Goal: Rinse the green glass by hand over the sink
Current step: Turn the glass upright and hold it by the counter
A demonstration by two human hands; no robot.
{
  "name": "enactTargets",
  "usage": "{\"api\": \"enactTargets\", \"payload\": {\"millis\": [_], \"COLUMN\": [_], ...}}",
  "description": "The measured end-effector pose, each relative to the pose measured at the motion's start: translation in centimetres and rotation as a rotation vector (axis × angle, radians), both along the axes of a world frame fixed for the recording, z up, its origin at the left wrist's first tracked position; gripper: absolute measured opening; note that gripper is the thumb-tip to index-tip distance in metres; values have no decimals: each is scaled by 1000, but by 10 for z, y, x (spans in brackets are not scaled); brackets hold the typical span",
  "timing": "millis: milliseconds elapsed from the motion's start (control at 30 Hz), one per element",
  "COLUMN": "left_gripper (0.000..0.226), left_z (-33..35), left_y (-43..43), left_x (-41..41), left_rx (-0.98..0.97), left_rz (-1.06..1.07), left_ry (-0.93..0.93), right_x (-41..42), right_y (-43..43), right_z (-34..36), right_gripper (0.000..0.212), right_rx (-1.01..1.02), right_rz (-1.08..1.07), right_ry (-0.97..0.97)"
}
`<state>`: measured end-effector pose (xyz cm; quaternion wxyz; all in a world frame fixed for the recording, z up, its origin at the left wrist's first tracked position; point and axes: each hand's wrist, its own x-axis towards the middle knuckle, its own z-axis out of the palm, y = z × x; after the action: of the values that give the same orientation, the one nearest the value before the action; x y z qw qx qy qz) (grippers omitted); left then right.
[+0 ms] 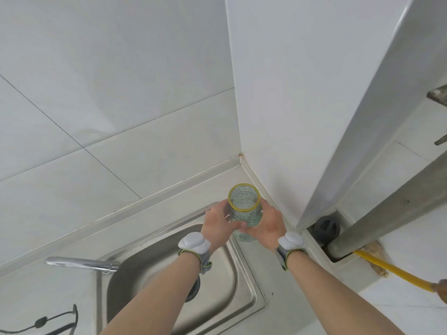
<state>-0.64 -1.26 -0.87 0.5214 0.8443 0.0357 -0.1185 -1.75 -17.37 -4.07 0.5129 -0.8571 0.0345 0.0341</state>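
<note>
The green glass [244, 206] is a tall textured tumbler with a yellow rim, held upright above the far right corner of the steel sink [232, 274]. My left hand [219, 224] wraps its left side. On the other side my right hand [264, 224] cups the glass lower down. The mouth of the glass faces up toward me and looks empty. Both wrists wear grey bands. The chrome faucet [82, 263] points right over the sink's left rim; no water is visible running from it.
White tiled walls meet in a corner just behind the glass. The dark drain [193, 290] shows partly behind my left forearm. A grey round cap [326, 228], a concrete beam and a yellow hose [396, 272] lie at the right. Dark cords sit at bottom left.
</note>
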Motion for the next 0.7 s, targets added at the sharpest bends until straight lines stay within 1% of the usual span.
{"api": "enactTargets", "payload": {"millis": [67, 300, 500, 700], "left_gripper": [68, 65, 68, 67], "left_z": [-4, -12, -16, -20], "left_y": [-4, -9, -11, -10], "left_x": [2, 7, 11, 14], "left_rx": [2, 9, 36, 59], "left_rz": [8, 13, 3, -1], "left_ry": [17, 33, 32, 31], "right_x": [2, 9, 16, 20], "right_y": [-3, -6, -8, -9], "right_z": [-5, -17, -22, -24], "right_gripper": [66, 65, 63, 65], "right_rx": [0, -16, -38, -36], "right_rz": [-11, -12, 11, 24], "right_ry": [18, 19, -3, 14]}}
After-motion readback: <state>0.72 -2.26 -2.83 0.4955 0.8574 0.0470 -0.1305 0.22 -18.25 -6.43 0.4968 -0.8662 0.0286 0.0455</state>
